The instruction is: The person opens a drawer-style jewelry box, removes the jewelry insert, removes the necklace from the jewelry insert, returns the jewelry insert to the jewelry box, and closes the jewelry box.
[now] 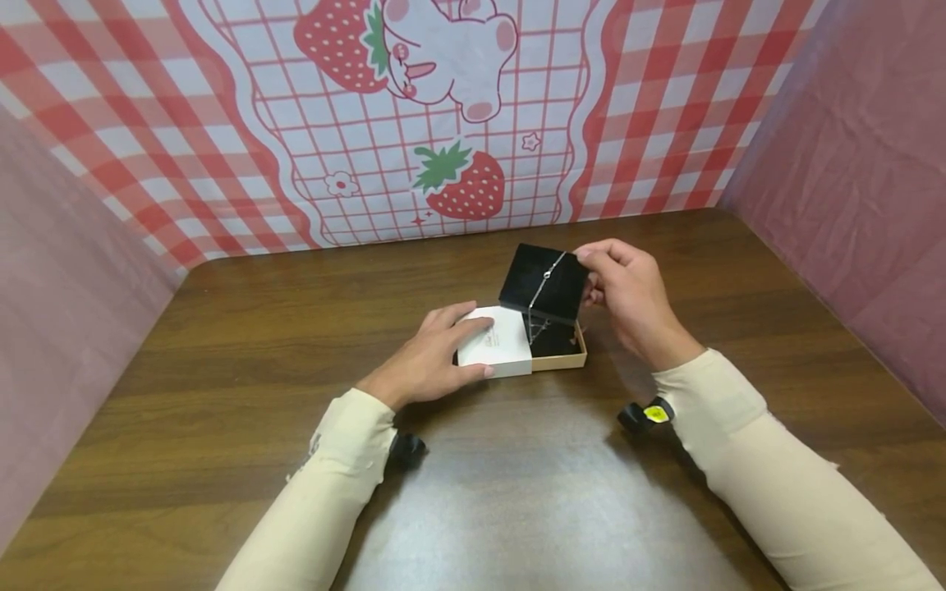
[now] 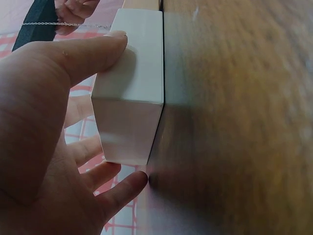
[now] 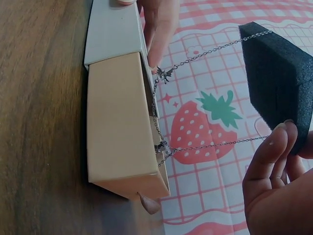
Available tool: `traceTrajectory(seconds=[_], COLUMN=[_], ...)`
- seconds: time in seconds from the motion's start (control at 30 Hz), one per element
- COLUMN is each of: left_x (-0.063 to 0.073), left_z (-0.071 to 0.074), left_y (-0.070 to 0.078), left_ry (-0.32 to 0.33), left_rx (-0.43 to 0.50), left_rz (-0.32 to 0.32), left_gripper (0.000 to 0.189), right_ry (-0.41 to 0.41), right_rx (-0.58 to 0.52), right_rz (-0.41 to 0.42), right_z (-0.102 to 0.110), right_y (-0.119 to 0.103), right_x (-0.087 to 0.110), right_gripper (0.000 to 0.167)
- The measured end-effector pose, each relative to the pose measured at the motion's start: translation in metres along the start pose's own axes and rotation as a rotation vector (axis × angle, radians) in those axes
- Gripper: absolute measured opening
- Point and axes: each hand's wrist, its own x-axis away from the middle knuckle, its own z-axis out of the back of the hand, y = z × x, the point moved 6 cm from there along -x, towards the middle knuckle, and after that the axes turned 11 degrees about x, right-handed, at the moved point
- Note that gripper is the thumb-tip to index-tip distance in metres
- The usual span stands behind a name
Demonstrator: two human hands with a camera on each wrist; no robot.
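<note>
A small white jewelry box sleeve lies on the table, partly slid off its tan inner drawer. My left hand grips the sleeve, thumb on the near side and fingers over its top and far edge. Between thumb and fingers, my right hand pinches a black foam pad, tilted above the drawer's exposed end. A silver chain necklace runs across the pad and hangs into the drawer. Small dark charms on it hang at the drawer's rim in the right wrist view.
The brown wooden table meets a red-and-white strawberry-print cloth at the back. Pink fabric walls stand on both sides. A brown ribbon tab sticks out from the drawer's end.
</note>
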Motion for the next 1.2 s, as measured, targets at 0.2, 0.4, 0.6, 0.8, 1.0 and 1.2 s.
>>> traceTrajectory(seconds=[0.2,0.4,0.6,0.8,1.0,1.2], left_x=[0.0,0.0,0.0,-0.001,-0.001,-0.002], left_z=[0.0,-0.001,0.0,0.002,0.006,0.016], left_y=[0.001,0.002,0.002,0.004,0.005,0.012], left_ry=[0.001,-0.003,-0.007,0.004,0.068,0.208], left_rx=[-0.004,-0.003,-0.004,0.012,0.039,0.062], left_rz=[-0.002,0.003,-0.008,-0.012,-0.055,-0.156], left_gripper=[0.067,0.067,0.066,0.061,0.051,0.037], right_ry=[0.02,0.028,0.033,0.036,0.03,0.013], right_rx=[-0.019,-0.044,-0.045,-0.06,-0.067,-0.09], right_rz=[0.011,0.024,0.033,0.033,0.053,0.07], right_z=[-0.001,0.0,0.001,0.001,-0.001,-0.005], right_y=[-0.003,-0.004,-0.006,-0.008,-0.011,-0.014], right_x=[0.001,0.002,0.002,0.003,0.004,0.006], right_gripper=[0.016,0.016,0.015,0.014,0.015,0.014])
